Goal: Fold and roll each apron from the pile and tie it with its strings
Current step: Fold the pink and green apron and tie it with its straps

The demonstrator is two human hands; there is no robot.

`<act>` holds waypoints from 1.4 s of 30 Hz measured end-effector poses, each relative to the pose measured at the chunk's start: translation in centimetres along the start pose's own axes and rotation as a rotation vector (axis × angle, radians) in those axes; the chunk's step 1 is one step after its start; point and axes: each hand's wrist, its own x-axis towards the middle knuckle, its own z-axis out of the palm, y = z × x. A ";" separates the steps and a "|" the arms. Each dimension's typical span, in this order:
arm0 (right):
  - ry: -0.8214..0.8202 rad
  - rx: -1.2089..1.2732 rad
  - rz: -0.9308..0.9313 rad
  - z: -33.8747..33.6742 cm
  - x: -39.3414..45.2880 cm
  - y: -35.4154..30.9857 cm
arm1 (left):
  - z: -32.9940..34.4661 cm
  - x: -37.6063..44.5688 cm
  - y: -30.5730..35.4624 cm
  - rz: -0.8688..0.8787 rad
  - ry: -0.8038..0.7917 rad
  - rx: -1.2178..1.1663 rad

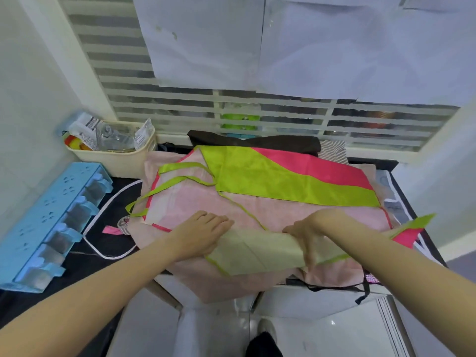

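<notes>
Fingers, left hand [203, 234]: straight and together, pressing flat on the near fold of the apron [260, 249]; fingertips point right, toward the other hand.
Fingers, right hand [307, 231]: curled round the fold's far edge, thumb side toward the left fingers; they grip the cloth.
Apron: pale underside up between the two hands, green-edged; its lime and pink face lies beyond the fingertips, spread across the pile [185, 202].
Strings [180, 180]: lime loops lie beyond and left of the left fingers, on the pale pink cloth; one thin string runs from the lime panel down to just beside the right fingers.
Corner [412, 228]: lime and pink tip sticks out right of the right wrist.
Pile: pale pink cloth under both hands, draping over the near table [123, 202] edge.
Rack [51, 222]: blue, well left of the left forearm.
Basket [116, 153]: cream, full of packets, far left beyond the left fingers.
Cord [103, 210]: white, curves between rack and pile.
</notes>
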 end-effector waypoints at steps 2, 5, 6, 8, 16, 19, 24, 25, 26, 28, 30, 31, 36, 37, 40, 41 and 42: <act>0.004 -0.074 0.040 0.8 0.2 0.6 | -0.4 0.7 0.1 0.078 0.047 -0.035; 0.083 -0.060 0.059 0.6 0.1 1.5 | -1.1 2.1 0.2 0.022 -0.073 -0.132; 0.092 0.058 0.011 0.3 -0.1 1.6 | -1.0 2.5 0.0 -0.029 -0.221 -0.197; 0.129 0.386 -0.135 -0.3 0.1 1.4 | -1.1 3.5 0.1 -0.048 -0.389 -0.300; 0.293 0.189 -0.094 -1.1 8.6 -2.9 | -0.2 4.5 -1.3 -0.165 -0.437 -0.396; 0.402 0.147 -0.085 -2.4 8.8 -1.8 | -0.2 4.7 -2.3 -0.286 -0.448 -0.567; 0.747 0.051 0.143 -5.6 7.8 2.8 | 0.4 5.4 -4.0 -0.462 -0.344 -0.734; 0.723 0.021 0.138 -5.8 7.8 3.6 | 0.6 5.5 -4.2 -0.515 -0.328 -0.742; 0.700 0.030 0.100 -6.1 7.6 4.3 | 0.9 5.7 -4.5 -0.569 -0.309 -0.738; 0.626 0.148 -0.082 -6.2 7.3 5.2 | 1.3 6.0 -4.8 -0.663 -0.260 -0.774; 0.457 0.263 -0.231 -5.7 6.8 5.5 | 1.6 5.9 -5.3 -0.687 -0.249 -0.996; 0.386 0.253 -0.247 -5.1 6.7 5.4 | 1.4 5.7 -5.5 -0.662 -0.282 -1.154; 0.543 0.236 -0.188 -2.1 8.7 4.1 | 0.4 3.9 -3.9 -0.406 -0.494 -0.821; 0.601 0.327 -0.230 -2.0 9.0 3.6 | 0.5 3.8 -3.3 -0.382 -0.434 -0.658; 0.750 0.581 -0.279 -2.8 9.1 2.3 | 0.7 3.3 -2.8 -0.502 -0.209 -0.637; 0.795 0.643 -0.268 -3.3 8.9 2.3 | 0.5 3.2 -3.1 -0.569 -0.113 -0.727; 0.829 0.671 -0.240 -3.8 8.9 2.3 | 0.0 3.0 -3.4 -0.639 -0.028 -0.815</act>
